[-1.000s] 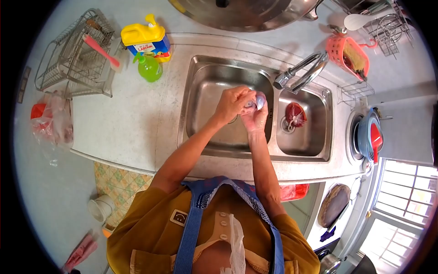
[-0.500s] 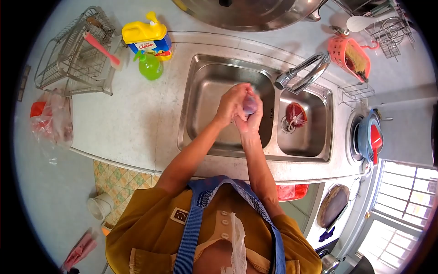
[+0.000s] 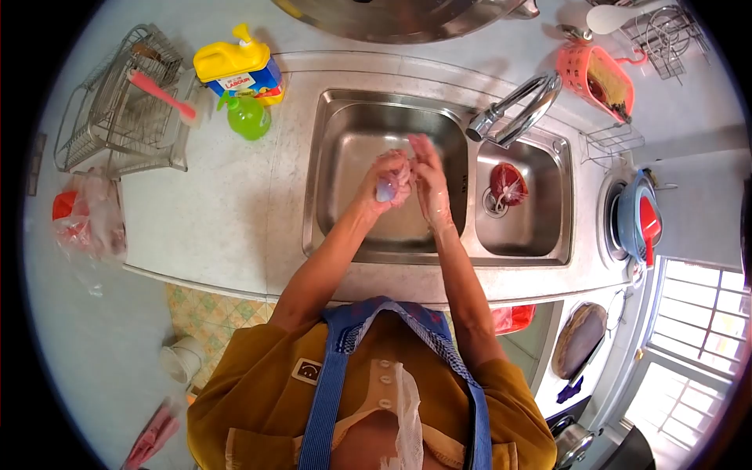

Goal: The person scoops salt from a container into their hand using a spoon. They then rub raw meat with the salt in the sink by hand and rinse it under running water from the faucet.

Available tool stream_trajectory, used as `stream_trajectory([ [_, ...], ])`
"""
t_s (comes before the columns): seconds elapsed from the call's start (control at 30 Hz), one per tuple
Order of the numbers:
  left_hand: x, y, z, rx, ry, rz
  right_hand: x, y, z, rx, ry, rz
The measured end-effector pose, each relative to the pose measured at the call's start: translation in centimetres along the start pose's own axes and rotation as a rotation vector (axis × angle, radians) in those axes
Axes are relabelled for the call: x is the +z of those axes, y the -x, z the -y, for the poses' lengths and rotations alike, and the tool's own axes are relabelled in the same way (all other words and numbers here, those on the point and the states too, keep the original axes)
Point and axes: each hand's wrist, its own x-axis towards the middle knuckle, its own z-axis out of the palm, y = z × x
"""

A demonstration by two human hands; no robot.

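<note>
A pale bench (image 3: pixel 211 211) is surrounding a steel sink (image 3: pixel 345 168). Over its larger basin, a smooth purplish object (image 3: pixel 385 190) is sitting in the left hand (image 3: pixel 388 168) — its curled fingers are gripping it. The right hand (image 3: pixel 429 182) is holding its fingers loosely straight just beside; whether they're touching the object, I cannot tell. Right of the fingers, a red bundle (image 3: pixel 507 184) is lying — far left, a green bottle (image 3: pixel 249 119) is standing.

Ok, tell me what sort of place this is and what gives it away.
Most likely a kitchen, perhaps a home one: it has a two-basin sink with a tap, and a wire rack of the kind used for dishes.
</note>
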Motion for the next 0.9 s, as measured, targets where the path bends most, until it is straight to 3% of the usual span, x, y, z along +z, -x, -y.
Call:
stream_trajectory([
  [0.03,-0.5,-0.2,-0.1,-0.039,0.058,0.151,-0.8,0.2,-0.9,-0.006,-0.002,-0.004],
  [0.1,2.5,-0.5,0.0,0.127,0.037,-0.11,-1.5,1.3,-2.5,0.264,-0.434,-0.098],
  [0.17,4.2,-0.7,0.5,0.186,0.138,-0.229,0.8,2.3,-3.4,0.275,-0.536,-0.073],
  [0.23,3.4,-0.9,1.1,0.362,-0.067,-0.208,2.1,2.9,-3.4,0.349,-0.95,-0.212],
  [0.27,2.4,-0.5,1.0,0.435,-0.46,-0.221,1.6,1.8,-4.4,0.308,-0.899,-0.255],
  [0.3,3.0,-0.3,1.2,0.411,-0.449,-0.208,1.7,0.7,-3.8,0.266,-0.848,-0.307],
  [0.37,4.6,0.1,1.8,0.439,-0.659,-0.338,1.8,0.5,-2.2,0.299,-0.67,-0.471],
  [0.43,5.5,-0.6,1.7,0.465,-0.618,-0.417,2.9,0.7,-1.7,0.034,-0.302,-0.212],
  [0.47,5.5,-0.5,1.7,0.497,-0.577,-0.528,3.7,1.3,-1.7,-0.052,-0.073,-0.267],
  [0.5,4.9,-1.1,0.2,0.395,-0.607,-0.447,4.8,2.3,0.7,-0.148,0.164,-0.16],
  [0.57,5.9,-0.5,0.4,0.232,-0.318,-0.277,5.6,2.6,-0.1,-0.265,0.529,-0.19],
  [0.6,5.7,-0.6,0.8,0.224,-0.32,-0.27,5.0,2.1,0.2,-0.272,0.53,-0.2],
  [0.67,4.6,-0.5,2.0,0.301,-0.166,-0.163,3.5,0.4,1.2,-0.658,1.344,-0.207],
  [0.83,-0.6,-0.3,1.1,0.088,-0.189,-0.203,0.7,-1.8,-0.4,-0.56,1.595,-0.222],
  [0.9,-0.4,-0.9,2.4,0.165,-0.154,-0.525,-0.4,-1.9,-0.9,-0.355,1.49,-0.173],
])
